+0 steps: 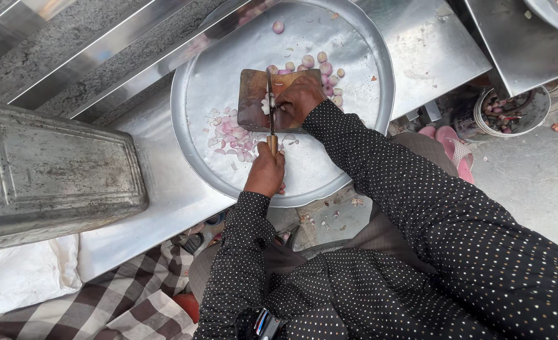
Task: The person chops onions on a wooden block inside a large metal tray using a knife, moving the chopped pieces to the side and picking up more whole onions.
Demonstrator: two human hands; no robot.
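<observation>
Slicing, we log: left hand (265, 173) clenched on knife (270, 113) handle; right hand (298, 101) fingers pinning a peeled shallot (266, 104) steady on the wooden board (253, 101), mid-tray (329, 170). Slices (231, 133) left of board, whole shallots (326, 72) far right.

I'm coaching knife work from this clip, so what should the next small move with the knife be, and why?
Probably press the knife straight down through the shallot. The blade already stands over it on the small wooden board, the right hand pins it with fingers close to the blade, and the left hand grips the handle. Cut pieces lie on the round metal tray.
</observation>
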